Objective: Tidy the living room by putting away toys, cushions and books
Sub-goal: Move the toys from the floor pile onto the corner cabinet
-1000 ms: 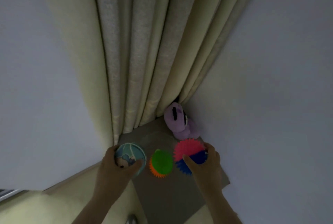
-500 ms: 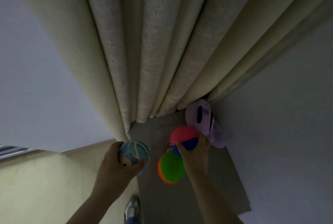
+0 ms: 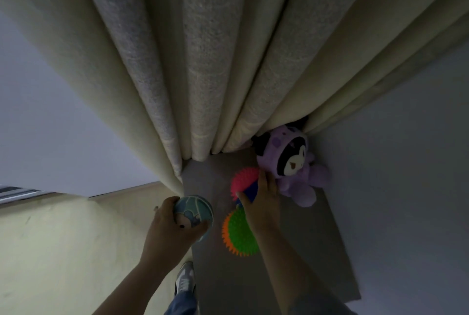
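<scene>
The right hand (image 3: 262,207) is curling thumb and fingers round the pink-and-blue spiky ball (image 3: 245,180), which is sitting just beside the purple plush toy (image 3: 291,162) on its curtain (image 3: 203,61) side, the fingertips reaching close to the plush itself. The left hand (image 3: 167,231) is gripping a blue patterned ball (image 3: 195,209) in curled fingers, well apart from the plush and hanging over the edge of the grey board (image 3: 304,251) on which the plush is lying. A green-and-orange spiky ball (image 3: 242,234) is resting on that board near the plush, partly under the right wrist. The step looks like gathering the balls beside the plush – whether the spiky one is being set down or lifted is hard to tell. Either way, it is probably paying to keep it nested against the plush so it is not rolling, and to be bringing the smoother blue ball fully over the board before loosening the grip – it is likely the readiest to roll off.
</scene>
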Available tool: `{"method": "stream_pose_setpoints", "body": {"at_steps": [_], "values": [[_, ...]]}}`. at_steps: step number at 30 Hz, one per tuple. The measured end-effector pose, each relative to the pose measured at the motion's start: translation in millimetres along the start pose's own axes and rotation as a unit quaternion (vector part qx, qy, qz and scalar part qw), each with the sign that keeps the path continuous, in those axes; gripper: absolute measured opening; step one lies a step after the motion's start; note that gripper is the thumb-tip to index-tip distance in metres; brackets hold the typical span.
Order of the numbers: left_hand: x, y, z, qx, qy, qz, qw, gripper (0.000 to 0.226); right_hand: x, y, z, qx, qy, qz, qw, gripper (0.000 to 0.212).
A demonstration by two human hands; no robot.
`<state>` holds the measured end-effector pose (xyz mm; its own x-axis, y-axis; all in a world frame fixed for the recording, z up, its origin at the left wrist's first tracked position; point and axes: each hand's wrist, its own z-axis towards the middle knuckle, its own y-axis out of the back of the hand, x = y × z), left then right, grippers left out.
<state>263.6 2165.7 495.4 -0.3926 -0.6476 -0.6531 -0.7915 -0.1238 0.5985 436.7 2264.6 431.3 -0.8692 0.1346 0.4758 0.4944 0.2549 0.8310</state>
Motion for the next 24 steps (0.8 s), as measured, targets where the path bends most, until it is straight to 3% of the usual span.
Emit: {"method": "stream_pose_setpoints", "body": {"at_steps": [7, 18, 24], "values": [[9.1, -24.9, 20.0, 0.027, 0.009, 0.03, 0.999, 0.064, -8.1, 9.5, 1.2, 0.059, -0.003, 0.023, 0.998, 0.084], [1.2, -57.3, 47.2, 0.038, 0.017, 0.037, 0.998, 0.057, -30.5, 33.2, -40.0, -0.031, -0.016, 0.165, 0.986, 0.065], [3.7, -78.2, 63.4, 0.116, 0.049, 0.05, 0.991, 0.07, -37.3, 35.1, -54.8, -0.063, -0.004, 0.211, 0.976, 0.055]]}}
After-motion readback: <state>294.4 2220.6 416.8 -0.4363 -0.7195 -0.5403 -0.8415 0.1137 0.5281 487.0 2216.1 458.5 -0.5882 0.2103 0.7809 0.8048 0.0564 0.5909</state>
